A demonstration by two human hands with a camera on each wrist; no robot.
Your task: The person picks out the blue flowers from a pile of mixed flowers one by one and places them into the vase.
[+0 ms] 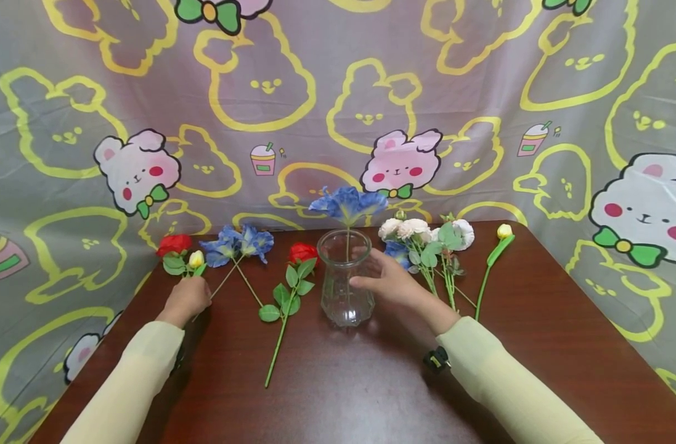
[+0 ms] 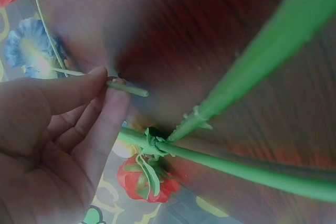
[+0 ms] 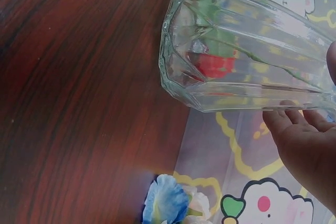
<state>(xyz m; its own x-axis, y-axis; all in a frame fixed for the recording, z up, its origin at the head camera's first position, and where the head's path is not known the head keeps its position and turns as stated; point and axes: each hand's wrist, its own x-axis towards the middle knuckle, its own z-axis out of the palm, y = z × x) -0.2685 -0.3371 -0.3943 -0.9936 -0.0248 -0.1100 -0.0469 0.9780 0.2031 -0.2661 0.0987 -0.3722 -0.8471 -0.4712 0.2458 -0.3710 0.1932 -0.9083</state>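
Note:
My left hand [image 1: 188,301] pinches the thin green stem [image 2: 140,92] of a blue artificial flower between thumb and fingertips; its bloom [image 1: 257,242] lies on the table. Another blue flower [image 1: 220,250] lies crossed with it. My right hand [image 1: 401,285] holds the upper side of a clear glass vase [image 1: 346,311], thumb in front and fingers around the far side. The vase stands upright with one blue flower [image 1: 349,205] in it, its bloom above the rim. Close to the left hand lie a red rose [image 1: 174,245] and a yellow tulip [image 1: 196,259].
A red rose with a leafy stem [image 1: 285,320] lies left of the vase. To the right are pale bunched flowers [image 1: 412,230], a blue flower [image 1: 397,253] and a yellow tulip [image 1: 504,232]. A printed curtain [image 1: 315,92] hangs behind the brown table [image 1: 338,394].

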